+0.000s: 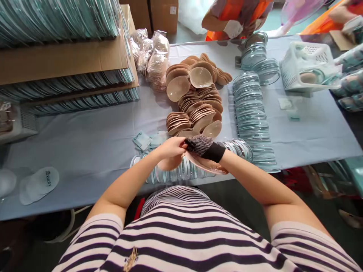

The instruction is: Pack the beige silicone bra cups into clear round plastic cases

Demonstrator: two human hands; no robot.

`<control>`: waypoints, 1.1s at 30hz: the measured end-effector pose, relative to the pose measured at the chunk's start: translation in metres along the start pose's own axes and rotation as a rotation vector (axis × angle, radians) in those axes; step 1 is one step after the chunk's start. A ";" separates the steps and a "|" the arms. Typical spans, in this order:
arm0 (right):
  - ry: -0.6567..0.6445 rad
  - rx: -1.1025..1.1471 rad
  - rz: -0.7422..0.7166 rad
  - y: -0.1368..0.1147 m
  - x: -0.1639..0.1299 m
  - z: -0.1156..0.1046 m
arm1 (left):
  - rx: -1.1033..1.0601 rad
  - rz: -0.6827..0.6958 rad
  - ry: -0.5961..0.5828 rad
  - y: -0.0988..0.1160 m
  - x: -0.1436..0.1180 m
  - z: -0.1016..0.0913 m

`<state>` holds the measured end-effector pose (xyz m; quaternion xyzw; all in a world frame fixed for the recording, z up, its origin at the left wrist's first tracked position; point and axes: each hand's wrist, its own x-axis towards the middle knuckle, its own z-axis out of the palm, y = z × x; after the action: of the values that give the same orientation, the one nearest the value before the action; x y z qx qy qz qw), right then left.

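Observation:
Close to the table's front edge, a beige stick-on bra (170, 163) hangs from my hands, with one cup under each. My bare left hand (173, 146) pinches it near the middle. My right hand (198, 145), in a dark dotted glove, is closed at the same spot; its fingertips are partly hidden. Beneath the bra, a row of clear round plastic cases (185, 170) lies along the edge. Just beyond my hands are nested stacks of beige bra cups (198, 100), some with shiny inner faces. Small printed cards (142, 140) lie left of my left hand.
Clear cases (251, 117) form a long row at right, near a white basket (309, 64). Cardboard layers of clear lids (68, 60) stand at left, beside plastic-wrapped cups (157, 56). Round printed sheets (42, 185) lie front left. A co-worker in an orange vest (232, 15) stands opposite.

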<state>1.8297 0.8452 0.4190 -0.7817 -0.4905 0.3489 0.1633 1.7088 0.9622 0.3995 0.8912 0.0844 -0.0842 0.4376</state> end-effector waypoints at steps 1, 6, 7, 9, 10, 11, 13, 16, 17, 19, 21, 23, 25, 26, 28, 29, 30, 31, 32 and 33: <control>-0.077 0.021 -0.046 0.006 -0.006 0.000 | 0.028 -0.040 -0.017 0.005 -0.006 0.003; -0.321 0.107 -0.264 0.046 -0.023 0.013 | 0.140 -0.200 -0.084 0.028 -0.030 0.021; -0.332 0.092 -0.274 0.049 -0.025 0.015 | 0.079 -0.189 -0.122 0.028 -0.032 0.023; -0.344 0.028 -0.256 0.050 -0.029 0.016 | -0.104 -0.147 -0.222 0.025 -0.035 0.027; -0.352 -0.002 -0.233 0.047 -0.032 0.016 | -0.192 -0.139 -0.269 0.021 -0.036 0.029; -0.362 -0.022 -0.208 0.044 -0.034 0.016 | -0.265 -0.144 -0.300 0.017 -0.037 0.032; -0.398 -0.008 -0.184 0.039 -0.039 0.016 | -0.368 -0.170 -0.324 0.010 -0.039 0.038; -0.454 0.097 -0.205 0.038 -0.043 0.022 | -0.443 -0.175 -0.323 0.003 -0.043 0.047; -0.460 0.141 -0.209 0.040 -0.044 0.026 | -0.442 -0.173 -0.315 0.001 -0.045 0.049; -0.456 0.237 -0.219 0.046 -0.045 0.035 | -0.432 -0.175 -0.289 -0.001 -0.047 0.052; -0.407 0.328 -0.232 0.052 -0.045 0.045 | -0.446 -0.184 -0.265 -0.005 -0.048 0.053; -0.311 0.392 -0.241 0.056 -0.046 0.057 | -0.468 -0.204 -0.233 -0.011 -0.049 0.055; -0.187 0.413 -0.226 0.058 -0.047 0.071 | -0.470 -0.233 -0.187 -0.016 -0.049 0.059; -0.129 0.414 -0.209 0.057 -0.047 0.078 | -0.465 -0.258 -0.166 -0.018 -0.049 0.062; -0.023 0.397 -0.162 0.056 -0.046 0.092 | -0.462 -0.309 -0.161 -0.021 -0.050 0.069; 0.022 0.379 -0.135 0.056 -0.045 0.096 | -0.459 -0.327 -0.171 -0.022 -0.050 0.072; 0.063 0.360 -0.110 0.056 -0.043 0.099 | -0.451 -0.332 -0.181 -0.022 -0.050 0.074; 0.101 0.346 -0.087 0.058 -0.041 0.100 | -0.442 -0.322 -0.185 -0.023 -0.049 0.075; 0.135 0.339 -0.065 0.059 -0.039 0.098 | -0.437 -0.298 -0.182 -0.024 -0.048 0.074; 0.162 0.341 -0.047 0.062 -0.037 0.094 | -0.441 -0.269 -0.179 -0.024 -0.047 0.072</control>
<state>1.7935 0.7760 0.3301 -0.7566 -0.4277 0.3589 0.3404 1.6521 0.9158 0.3484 0.7442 0.1794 -0.1997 0.6116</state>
